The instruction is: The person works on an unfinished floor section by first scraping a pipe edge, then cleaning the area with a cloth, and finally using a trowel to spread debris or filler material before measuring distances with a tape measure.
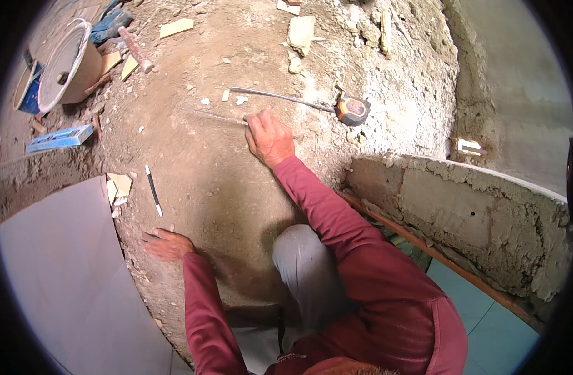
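My right hand (269, 139) is closed, low over the dirt floor, with its fingers on a thin, slightly blurred rod (213, 115) pointing left. Just beyond it lies a black and orange tape measure (353, 110); its narrow blade (277, 97) is drawn out to the left, roughly alongside the rod. My left hand (168, 244) rests on the dirt with its fingers stretched out and holds nothing. Above that hand, a black marker with white ends (153, 190) lies on the ground.
A bucket (90, 70), a hammer (135, 49) and a blue box-like piece (61, 138) sit at the far left. Large grey tiles (55, 275) border the dirt on the left. A low rough cement wall (449, 209) stands right. Broken tile pieces (301, 34) lie at the back.
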A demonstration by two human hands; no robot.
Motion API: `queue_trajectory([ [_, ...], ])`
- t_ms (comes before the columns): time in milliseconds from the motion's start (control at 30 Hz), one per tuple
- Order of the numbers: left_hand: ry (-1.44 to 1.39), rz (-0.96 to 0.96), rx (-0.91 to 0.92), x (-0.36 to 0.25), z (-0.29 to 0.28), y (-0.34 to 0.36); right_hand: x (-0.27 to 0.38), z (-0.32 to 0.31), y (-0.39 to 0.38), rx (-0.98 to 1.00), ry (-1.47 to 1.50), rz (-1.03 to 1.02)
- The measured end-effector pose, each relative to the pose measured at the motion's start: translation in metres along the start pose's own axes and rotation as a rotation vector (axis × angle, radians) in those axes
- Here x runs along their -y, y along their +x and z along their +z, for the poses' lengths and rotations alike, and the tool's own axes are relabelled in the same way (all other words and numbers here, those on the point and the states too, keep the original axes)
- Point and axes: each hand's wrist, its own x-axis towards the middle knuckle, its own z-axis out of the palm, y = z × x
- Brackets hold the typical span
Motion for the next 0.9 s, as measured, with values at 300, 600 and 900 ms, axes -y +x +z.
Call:
queue_trajectory([
  [300, 0.083, 0.086, 0.018, -0.002, 0.003, -0.004, -0.008, 0.01, -0.009, 0.024, -0.019, 0.046],
  [600, 0.02, 0.012, 0.051, -0.027, -0.035, -0.001, 0.004, 0.008, -0.004, 0.064, -0.057, 0.1],
  [900, -0.08, -0.063, 0.168, -0.035, -0.054, 0.02, 0.01, 0.011, -0.001, 0.101, -0.147, 0.069],
])
